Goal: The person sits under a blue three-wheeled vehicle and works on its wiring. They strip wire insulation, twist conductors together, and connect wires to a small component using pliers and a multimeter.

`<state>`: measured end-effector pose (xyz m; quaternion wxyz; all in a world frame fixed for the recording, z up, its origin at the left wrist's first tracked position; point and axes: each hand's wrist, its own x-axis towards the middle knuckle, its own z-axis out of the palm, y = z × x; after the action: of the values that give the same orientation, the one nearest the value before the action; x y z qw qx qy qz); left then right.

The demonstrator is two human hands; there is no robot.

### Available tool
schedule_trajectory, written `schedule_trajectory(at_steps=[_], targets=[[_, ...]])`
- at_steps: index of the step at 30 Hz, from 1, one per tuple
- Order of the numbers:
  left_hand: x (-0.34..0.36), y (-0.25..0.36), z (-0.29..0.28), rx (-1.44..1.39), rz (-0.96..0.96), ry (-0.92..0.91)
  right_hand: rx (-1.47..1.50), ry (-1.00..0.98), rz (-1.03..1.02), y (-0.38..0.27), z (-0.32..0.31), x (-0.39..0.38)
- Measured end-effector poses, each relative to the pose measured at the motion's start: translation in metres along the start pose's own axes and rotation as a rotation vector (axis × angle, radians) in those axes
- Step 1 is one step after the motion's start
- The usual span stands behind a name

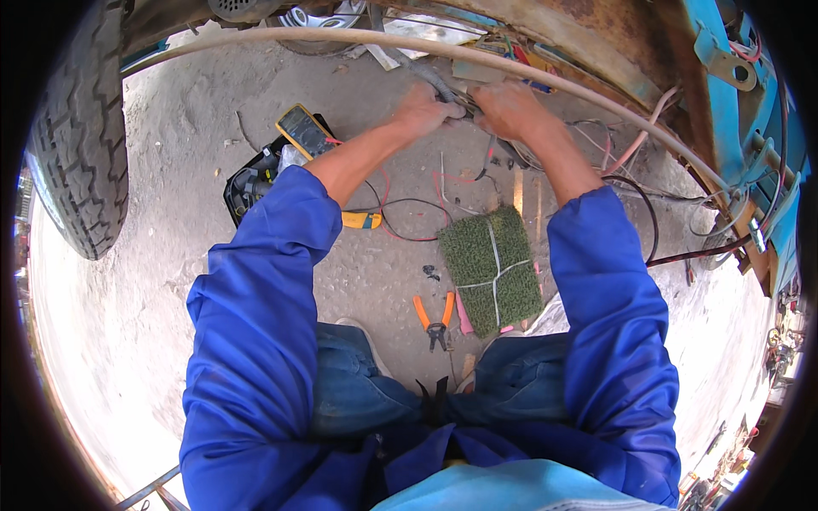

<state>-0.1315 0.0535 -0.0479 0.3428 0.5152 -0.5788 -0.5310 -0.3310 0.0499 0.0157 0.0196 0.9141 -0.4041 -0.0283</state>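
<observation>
Both arms reach forward to a grey-wrapped wire bundle (438, 86) under the vehicle frame. My left hand (419, 111) is closed on the bundle, thumb and fingers together. Close beside it my right hand (509, 109) grips the same bundle where loose wires come out of it; some of its fingers are hidden. Below the hands, a thin red wire (452, 177) and a black-and-red test lead (487, 157) lie on the ground. A yellow multimeter (304, 130) rests on an open black tool case (247, 183) left of my left forearm.
Orange-handled wire strippers (435, 324) lie between my feet, beside a tied green turf pad (490, 271). A yellow tool (361, 221) sits near my left sleeve. A tyre (81, 128) stands at far left. A long tan pipe (375, 37) arches above my hands; blue metalwork (724, 94) rises at right.
</observation>
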Motion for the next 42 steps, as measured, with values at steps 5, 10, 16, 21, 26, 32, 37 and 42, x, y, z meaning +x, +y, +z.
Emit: schedule_trajectory(at_steps=[5, 10, 16, 21, 26, 32, 37, 42], targets=[[0.001, -0.005, -0.003, -0.031, 0.017, -0.033, 0.105, -0.105, 0.068, 0.006, -0.009, 0.002], [0.002, -0.013, -0.006, -0.085, 0.027, -0.102, 0.175, -0.067, -0.003, 0.009, -0.012, 0.002], [0.008, -0.018, -0.008, -0.162, 0.007, -0.167, 0.331, -0.092, 0.030, 0.016, -0.015, 0.001], [0.008, -0.018, -0.008, -0.192, 0.032, -0.176, 0.423, -0.049, 0.076, 0.018, -0.012, 0.000], [-0.001, -0.010, -0.009, -0.368, -0.041, -0.204, 0.435, -0.042, 0.116, 0.014, -0.016, -0.002], [-0.009, -0.008, -0.005, -0.712, -0.141, -0.311, 0.423, -0.130, 0.108, 0.017, -0.019, 0.001], [-0.006, -0.013, 0.003, -0.692, -0.133, -0.280, 0.446, -0.037, 0.074, 0.020, -0.010, 0.000], [-0.007, -0.006, 0.009, -0.651, -0.157, -0.219, 0.598, -0.119, 0.169, 0.020, -0.017, -0.002]])
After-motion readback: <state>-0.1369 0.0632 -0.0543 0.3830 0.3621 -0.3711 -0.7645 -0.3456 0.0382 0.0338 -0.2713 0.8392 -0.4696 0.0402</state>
